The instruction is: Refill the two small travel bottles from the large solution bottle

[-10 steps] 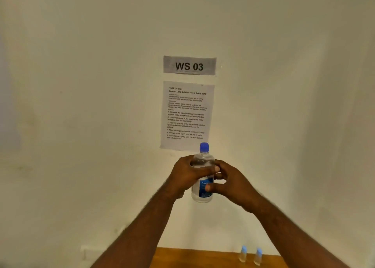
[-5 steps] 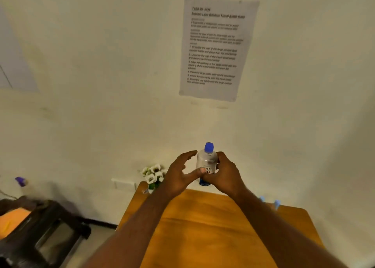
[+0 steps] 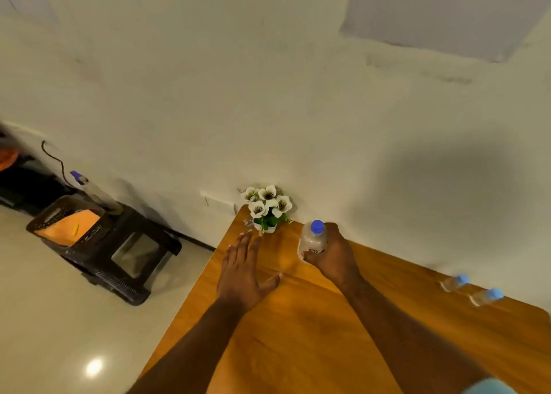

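My right hand (image 3: 334, 256) grips the large solution bottle (image 3: 311, 238), clear with a blue cap still on, holding it upright near the back of the wooden table (image 3: 298, 334). My left hand (image 3: 243, 269) is flat over the table to the left of the bottle, fingers straight and spread, holding nothing. Two small travel bottles, one (image 3: 454, 282) and the other (image 3: 487, 296), both clear with light blue caps, stand at the table's far right by the wall.
A small pot of white flowers (image 3: 268, 207) stands at the table's back left corner, just beyond my left fingertips. On the floor to the left is a dark stool (image 3: 125, 244) bearing a basket (image 3: 68, 223) and a spray bottle (image 3: 95, 192). A printed sheet (image 3: 441, 11) hangs on the wall.
The view tipped down from the wall to the table. The bottle came down with my right hand. My left hand let go of it and moved left, flat over the table.
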